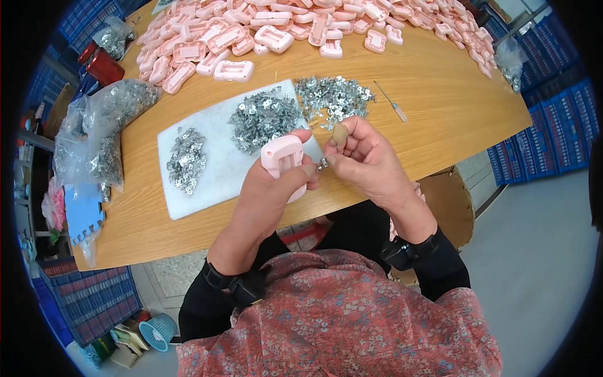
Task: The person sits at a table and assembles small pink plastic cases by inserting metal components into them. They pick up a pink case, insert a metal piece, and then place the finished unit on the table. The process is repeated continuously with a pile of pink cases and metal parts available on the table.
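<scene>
1. Apparently mid-piece: holding one pink casing [281,151] in the left hand [267,195], over the near right corner of the white mat [217,147], fingers wrapped round it and thumb pressed across its face.
2. Just right of the mat, curled fingers at the right hand [375,166], metal bits [323,164] by the thumb tip; cannot tell whether pinched or merely touched.
3. Showing no discernible metal in the casing's visible opening, so judged unfinished.
4. Plenty left, judging by the casing pile [273,39] beyond the mat, the small heap [186,161] and large heap [264,119] of metal pieces on it, and a third heap [339,100] on the desk [440,100] beside its right edge.
5. Among containers: left of the mat, clear bags [94,138] holding metal pieces; beyond its far left corner, another bag [115,39] of them and a red canister [105,67], contents hidden.
6. Right of the mat, lower than the desk: a cardboard box [451,207], contents unclear.
</scene>
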`<state>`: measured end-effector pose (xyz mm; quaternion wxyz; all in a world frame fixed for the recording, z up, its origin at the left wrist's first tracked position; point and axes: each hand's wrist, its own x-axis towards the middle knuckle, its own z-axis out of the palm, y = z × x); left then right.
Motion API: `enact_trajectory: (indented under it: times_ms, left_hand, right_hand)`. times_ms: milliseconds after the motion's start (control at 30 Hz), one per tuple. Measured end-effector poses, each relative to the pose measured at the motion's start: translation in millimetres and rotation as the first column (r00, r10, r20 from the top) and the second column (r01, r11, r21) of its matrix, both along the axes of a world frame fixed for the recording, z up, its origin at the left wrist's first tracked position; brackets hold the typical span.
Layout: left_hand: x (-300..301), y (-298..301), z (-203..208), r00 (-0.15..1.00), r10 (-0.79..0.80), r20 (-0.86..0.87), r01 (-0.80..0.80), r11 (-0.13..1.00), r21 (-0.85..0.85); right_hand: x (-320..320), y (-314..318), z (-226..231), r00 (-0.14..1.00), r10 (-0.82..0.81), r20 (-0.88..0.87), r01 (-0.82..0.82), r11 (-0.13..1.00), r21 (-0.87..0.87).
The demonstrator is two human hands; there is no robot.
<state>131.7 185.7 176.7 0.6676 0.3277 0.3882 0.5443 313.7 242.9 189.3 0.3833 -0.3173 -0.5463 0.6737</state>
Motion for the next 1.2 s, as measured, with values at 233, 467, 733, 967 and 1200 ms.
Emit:
enact_trajectory:
  times_ms: [233, 467, 733, 967, 1200]
  left_hand:
    - [-3.6, -4.7, -2.3, 0.981, -0.035, 0.19, 0.057, 0.992, -0.112]
    - [-0.7, -6.1, -12.6, 0.997, 0.026, 0.071, -0.019, 0.996, -0.091]
    - [0.4, -4.2, -18.7, 0.986, 0.088, 0.139, -0.079, 0.995, -0.065]
    - [5.3, 0.2, -19.4, 0.978, 0.126, 0.167, -0.115, 0.991, -0.074]
    - [-3.7, 1.3, -19.6, 0.897, 0.054, 0.439, -0.013, 0.995, -0.094]
  right_hand:
    - [0.4, -1.0, -6.5, 0.999, -0.036, 0.007, 0.037, 0.999, -0.011]
    - [-5.1, -4.8, -16.0, 0.999, 0.021, 0.038, -0.023, 0.997, 0.069]
    - [-5.0, -9.7, -14.1, 0.998, -0.012, 0.07, 0.008, 0.998, 0.061]
    - [-14.7, -17.9, -21.4, 0.997, -0.078, -0.006, 0.078, 0.997, -0.005]
    - [-15.9, -16.9, -13.2, 0.994, -0.11, 0.005, 0.11, 0.994, 0.003]
